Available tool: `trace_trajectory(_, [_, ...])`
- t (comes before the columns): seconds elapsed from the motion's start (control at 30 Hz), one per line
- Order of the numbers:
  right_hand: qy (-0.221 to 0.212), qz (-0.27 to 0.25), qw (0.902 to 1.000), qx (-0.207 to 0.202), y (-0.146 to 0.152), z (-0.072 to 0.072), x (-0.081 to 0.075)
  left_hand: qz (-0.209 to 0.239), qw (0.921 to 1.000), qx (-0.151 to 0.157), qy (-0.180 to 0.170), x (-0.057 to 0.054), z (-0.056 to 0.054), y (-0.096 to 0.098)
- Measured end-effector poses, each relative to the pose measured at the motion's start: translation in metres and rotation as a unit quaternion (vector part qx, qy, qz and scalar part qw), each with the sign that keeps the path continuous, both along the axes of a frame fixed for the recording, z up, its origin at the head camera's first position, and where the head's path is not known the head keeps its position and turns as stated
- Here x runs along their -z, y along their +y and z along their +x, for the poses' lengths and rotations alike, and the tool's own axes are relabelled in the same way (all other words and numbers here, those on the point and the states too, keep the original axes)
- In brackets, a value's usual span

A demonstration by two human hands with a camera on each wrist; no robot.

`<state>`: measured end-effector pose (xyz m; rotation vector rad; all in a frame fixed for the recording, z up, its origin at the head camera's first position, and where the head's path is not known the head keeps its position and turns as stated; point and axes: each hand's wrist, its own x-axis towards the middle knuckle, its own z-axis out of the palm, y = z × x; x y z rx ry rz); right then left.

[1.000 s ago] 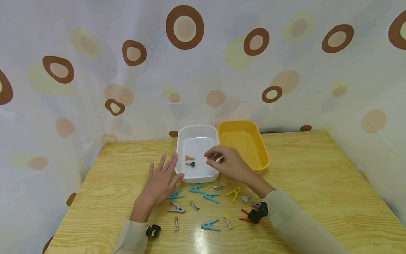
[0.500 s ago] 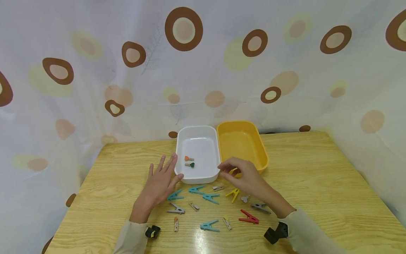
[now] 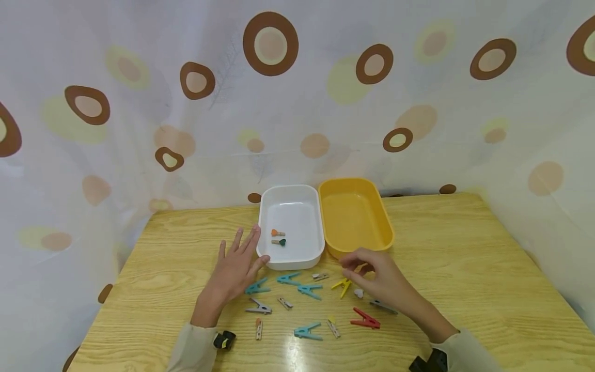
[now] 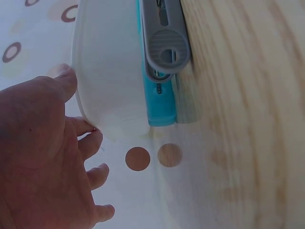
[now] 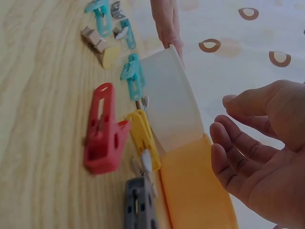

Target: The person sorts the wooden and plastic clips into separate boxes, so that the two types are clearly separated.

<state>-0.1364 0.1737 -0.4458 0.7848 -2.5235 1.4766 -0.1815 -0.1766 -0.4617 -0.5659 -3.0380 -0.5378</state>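
Note:
My left hand (image 3: 234,272) lies at the left side of the white tray (image 3: 321,257), fingers spread and fairly straight, thumb and fingertips touching its rim. Inside that tray lie two small wooden clothespins, one with an orange heart (image 3: 275,232) and one with a green heart (image 3: 281,242). My right hand (image 3: 378,276) hovers over the table in front of the yellow tray (image 3: 389,237), fingers loosely bent with nothing between them. Just below its fingertips is a yellow plastic clothespin (image 3: 343,285). A small pale-headed clothespin (image 3: 359,293) and a dark grey clothespin (image 3: 384,306) lie nearby, the latter partly hidden.
Several blue clothespins (image 3: 308,331), a red clothespin (image 3: 365,319), a grey clothespin (image 3: 259,306) and small wooden clothespins (image 3: 259,329) lie scattered before the trays. The wooden table (image 3: 465,268) ends at a patterned cloth (image 3: 297,103) behind.
My right hand has drawn back from over the white tray, rightward and toward me, to above the yellow clothespin. My left hand has stayed at the tray's rim.

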Motion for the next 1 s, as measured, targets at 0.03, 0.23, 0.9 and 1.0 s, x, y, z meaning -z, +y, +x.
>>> trace_trajectory(0.03, [0.000,0.001,1.0000,0.002,0.002,0.001,0.002,0.000,1.0000,0.001,0.000,0.000,0.000,0.000])
trace_trajectory(0.23, [0.000,0.003,0.9999,0.011,0.015,0.009,0.012,0.000,1.0000,0.006,0.007,-0.001,0.000,0.003])
trace_trajectory(0.9, [-0.043,0.040,0.9982,-0.004,0.048,-0.003,0.035,0.000,1.0000,0.003,0.009,-0.001,-0.002,0.002])
trace_trajectory(1.0, [-0.063,0.050,0.9966,-0.020,0.051,-0.003,0.036,-0.004,1.0000,0.002,0.003,0.000,-0.002,0.001])
